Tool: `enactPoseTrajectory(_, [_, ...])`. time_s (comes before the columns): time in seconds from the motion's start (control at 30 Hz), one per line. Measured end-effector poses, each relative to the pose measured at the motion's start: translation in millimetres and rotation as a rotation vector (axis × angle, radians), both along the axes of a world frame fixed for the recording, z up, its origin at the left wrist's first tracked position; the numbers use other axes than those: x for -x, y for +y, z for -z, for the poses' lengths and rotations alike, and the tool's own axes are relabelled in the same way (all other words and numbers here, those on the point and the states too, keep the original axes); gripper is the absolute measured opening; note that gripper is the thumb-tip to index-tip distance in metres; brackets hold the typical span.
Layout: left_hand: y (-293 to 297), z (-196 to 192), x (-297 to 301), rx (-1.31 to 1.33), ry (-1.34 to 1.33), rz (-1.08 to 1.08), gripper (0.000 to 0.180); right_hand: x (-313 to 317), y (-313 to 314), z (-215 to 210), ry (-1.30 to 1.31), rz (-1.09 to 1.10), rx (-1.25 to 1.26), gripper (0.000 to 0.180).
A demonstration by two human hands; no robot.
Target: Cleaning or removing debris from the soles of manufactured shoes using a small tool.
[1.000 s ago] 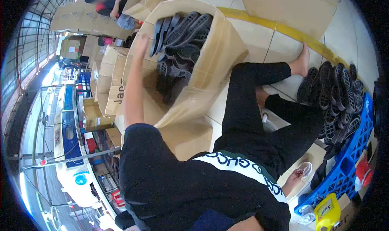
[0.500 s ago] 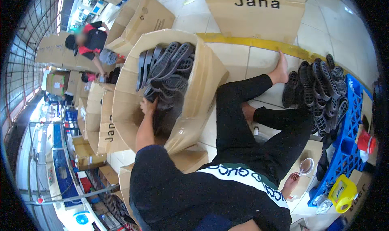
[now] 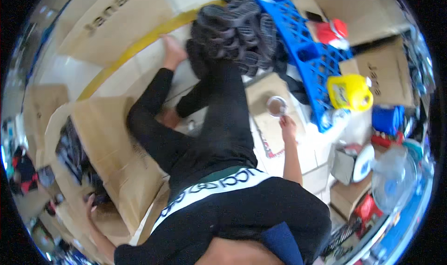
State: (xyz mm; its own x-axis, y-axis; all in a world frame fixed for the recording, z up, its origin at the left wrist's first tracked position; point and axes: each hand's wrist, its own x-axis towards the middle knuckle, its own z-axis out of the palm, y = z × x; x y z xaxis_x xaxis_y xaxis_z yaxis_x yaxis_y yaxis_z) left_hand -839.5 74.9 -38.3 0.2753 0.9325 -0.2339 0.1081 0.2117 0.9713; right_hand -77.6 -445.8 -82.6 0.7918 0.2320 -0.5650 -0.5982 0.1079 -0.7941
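Right hand (image 3: 287, 125) pinches a round clear tape roll (image 3: 276, 105); left hand (image 3: 91, 204), fingers spread, rests on a corrugated brown cardboard box (image 3: 116, 148).

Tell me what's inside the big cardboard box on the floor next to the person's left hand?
The big cardboard box lies tipped on its side. Dark shoe soles show in its open mouth, near the left hand. How many fill it, and what lies deeper, is hidden by the box wall.
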Motion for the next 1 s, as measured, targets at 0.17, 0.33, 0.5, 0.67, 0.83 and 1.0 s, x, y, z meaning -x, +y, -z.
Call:
enactPoseTrajectory(0.17, [10,-84,100,0.076,-0.321,0.149,0.046,-22,-60,-19,-0.060,-0.005,0.233,0.026])
enactPoseTrajectory(0.33, [-3,-360,232,-0.063,-0.475,0.069,0.050,-21,-32,16,-0.001,-0.015,0.274,0.028])
enactPoseTrajectory(0.5, [-72,-393,-222,-0.057,-0.771,0.104,0.055,-37,-54,14,-0.065,0.051,0.341,0.025])
enactPoseTrajectory(0.67, [-130,-245,-420,0.859,-1.422,-0.137,0.041,-37,-25,34,-0.076,0.060,0.325,0.023])
enactPoseTrajectory(0.83, [-184,-178,-504,1.061,-0.880,0.110,0.048,-43,-25,32,-0.161,-0.015,0.514,0.024])
enactPoseTrajectory(1.0, [-236,-209,-532,1.164,-0.721,0.578,0.064,-48,-16,32,-0.389,-0.167,0.791,0.022])
